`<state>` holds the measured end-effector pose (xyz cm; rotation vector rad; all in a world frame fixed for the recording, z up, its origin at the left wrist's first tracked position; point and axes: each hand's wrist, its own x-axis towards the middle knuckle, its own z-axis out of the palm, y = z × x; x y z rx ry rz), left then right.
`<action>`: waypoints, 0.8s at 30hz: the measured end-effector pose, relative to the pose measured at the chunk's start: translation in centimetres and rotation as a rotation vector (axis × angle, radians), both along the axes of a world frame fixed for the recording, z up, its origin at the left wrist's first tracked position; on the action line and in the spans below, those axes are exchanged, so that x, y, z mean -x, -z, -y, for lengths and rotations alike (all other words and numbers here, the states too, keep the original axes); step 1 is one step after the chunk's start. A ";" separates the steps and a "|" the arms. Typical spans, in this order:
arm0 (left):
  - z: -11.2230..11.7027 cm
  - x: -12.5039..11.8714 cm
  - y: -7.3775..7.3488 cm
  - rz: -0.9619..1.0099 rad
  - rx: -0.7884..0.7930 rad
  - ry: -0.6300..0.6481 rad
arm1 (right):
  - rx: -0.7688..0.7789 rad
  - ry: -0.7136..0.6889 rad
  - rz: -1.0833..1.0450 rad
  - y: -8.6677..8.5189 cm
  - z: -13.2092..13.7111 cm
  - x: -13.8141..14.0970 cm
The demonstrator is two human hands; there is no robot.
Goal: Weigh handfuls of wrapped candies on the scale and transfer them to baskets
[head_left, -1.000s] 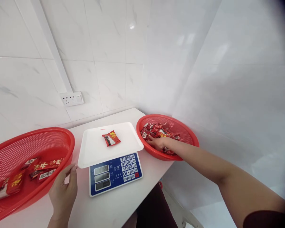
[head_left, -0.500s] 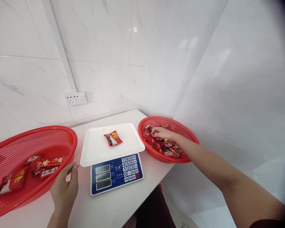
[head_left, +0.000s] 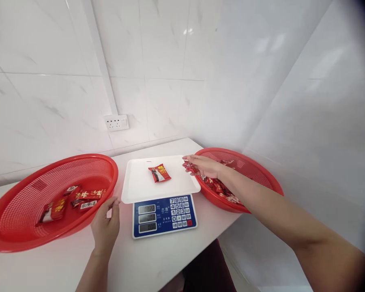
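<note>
My right hand is above the right rim of the scale's white tray, its fingers closed on a small red-wrapped packet. One red packet with yellow lettering and a printed couple lies on the tray. Under the tray, the blue panel of the digital scale shows number keys and three displays. Between the scale and the left red basket, my left hand has its fingers loosely bent and the thumb apart, holding nothing visible. It is close to the basket's rim.
The left red basket holds several red packets. At the right, another red basket contains many more, partly hidden by my right forearm. The white table meets a tiled wall bearing a socket.
My right hand has come up out of the right basket with a red packet and moved left to the tray's edge. The whole view has shifted, so things appear further right.
</note>
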<state>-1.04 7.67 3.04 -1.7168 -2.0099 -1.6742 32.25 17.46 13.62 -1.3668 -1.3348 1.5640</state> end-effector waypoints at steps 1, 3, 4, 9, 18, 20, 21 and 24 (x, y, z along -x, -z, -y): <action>0.0 0.1 0.0 -0.001 -0.004 0.004 | -0.023 -0.037 0.048 -0.1 0.0 0.9; 0.0 0.1 0.0 0.000 -0.013 0.005 | -0.083 -0.107 0.197 0.0 -0.1 2.4; 0.0 0.1 0.0 0.002 -0.016 0.001 | -0.113 -0.128 0.278 0.0 -0.2 2.9; 0.3 0.0 -0.4 -0.010 0.009 -0.011 | -0.207 -0.122 0.418 0.2 -0.7 4.3; 0.4 -0.1 -0.7 0.009 0.036 -0.021 | -0.255 -0.183 0.342 -0.8 -1.1 2.9; 0.5 -0.1 -0.9 0.013 0.049 -0.031 | -0.423 -0.101 0.575 -0.5 -1.6 0.8; 0.5 -0.2 -1.0 0.014 0.056 -0.038 | -0.453 -0.077 0.707 -0.2 -1.8 -0.5; 0.4 -0.2 -1.1 0.012 0.063 -0.054 | -0.300 -0.108 1.006 1.4 -1.8 -5.1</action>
